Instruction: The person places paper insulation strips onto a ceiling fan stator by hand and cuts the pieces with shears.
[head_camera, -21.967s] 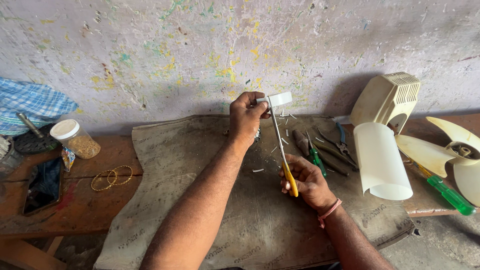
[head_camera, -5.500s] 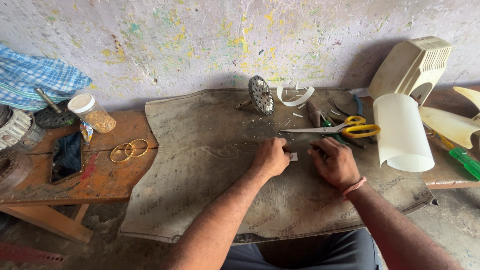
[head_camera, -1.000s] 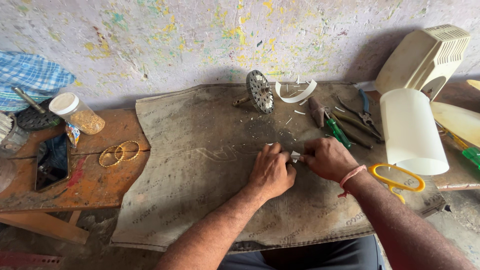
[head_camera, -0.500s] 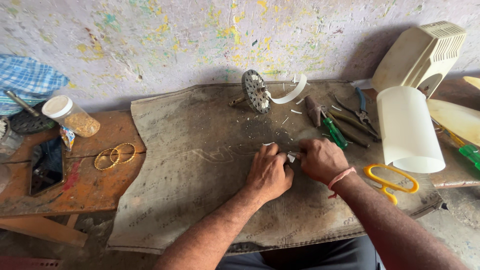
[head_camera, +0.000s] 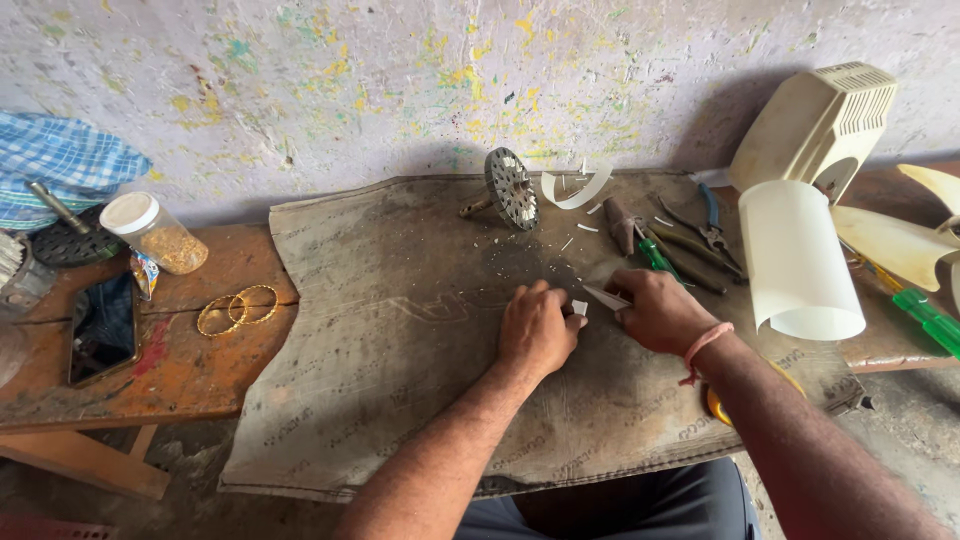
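Two hands work at the middle of the sackcloth mat (head_camera: 400, 330). The left hand (head_camera: 536, 328) is curled, knuckles up, fingertips pressed on a small white paper strip (head_camera: 579, 307); the right hand (head_camera: 658, 310) pinches the other end of the same piece (head_camera: 606, 296) between thumb and forefinger, a pink thread band on its wrist.

Far of the hands lie one round slotted metal rotor (head_camera: 510, 187) on its shaft, one curled white strip (head_camera: 572, 190) and several small white offcuts. To the right – a cluster of pliers and a green-handled screwdriver (head_camera: 655, 255), one rolled white sheet (head_camera: 797, 262), one cream fan housing (head_camera: 815, 125) and cream fan blades (head_camera: 900, 245).

On the left, the orange wooden tabletop (head_camera: 190, 370) carries two gold bangles (head_camera: 236, 310), one dark phone (head_camera: 103, 326), one lidded jar (head_camera: 154, 233) and a blue checked cloth (head_camera: 60, 170).

Behind everything stands a pale wall (head_camera: 400, 80), flecked with yellow and green paint.
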